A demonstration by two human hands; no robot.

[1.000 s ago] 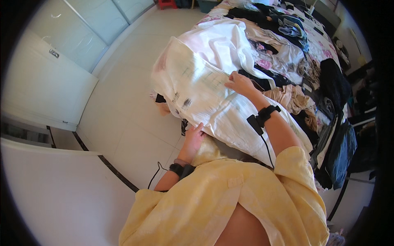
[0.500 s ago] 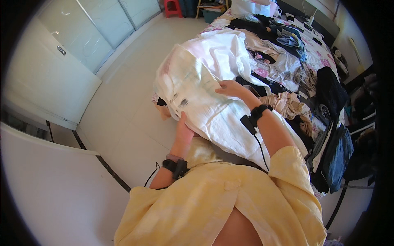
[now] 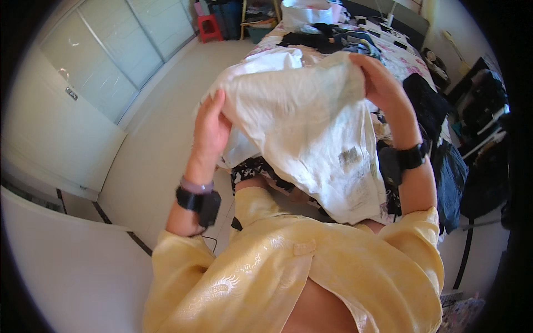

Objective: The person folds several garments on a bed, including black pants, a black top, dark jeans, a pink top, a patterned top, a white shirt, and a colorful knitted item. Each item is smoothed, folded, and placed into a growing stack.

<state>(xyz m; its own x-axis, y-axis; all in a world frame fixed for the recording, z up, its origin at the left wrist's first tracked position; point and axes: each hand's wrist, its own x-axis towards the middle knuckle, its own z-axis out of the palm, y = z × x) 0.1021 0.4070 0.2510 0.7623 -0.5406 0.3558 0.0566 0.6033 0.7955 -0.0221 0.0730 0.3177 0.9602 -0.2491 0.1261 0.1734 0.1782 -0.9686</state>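
A large white garment [image 3: 311, 122] with faint green tints and a dark printed patch hangs spread between my hands. My left hand [image 3: 212, 126] grips its upper left edge, thumb up along the near side. My right hand [image 3: 378, 82] is closed on its upper right corner, the fingertips hidden behind the cloth. Its lower end drapes down toward my lap. Another white cloth [image 3: 266, 60] lies behind it on the bed, partly covered. Which kind of garment I hold cannot be made out.
Piled dark clothes [image 3: 355, 41] lie on the flowered bed [image 3: 408, 55], with a white basket [image 3: 305, 15] at its far end. Jeans [image 3: 448, 175] hang at the right. A red stool [image 3: 209, 28] stands far left, near sliding wardrobe doors [image 3: 105, 41]. A white door [image 3: 66, 133] stands left.
Both hands have risen and moved apart, lifting the white garment off the bed and stretching its upper edge. The printed patch has shifted to the lower right.
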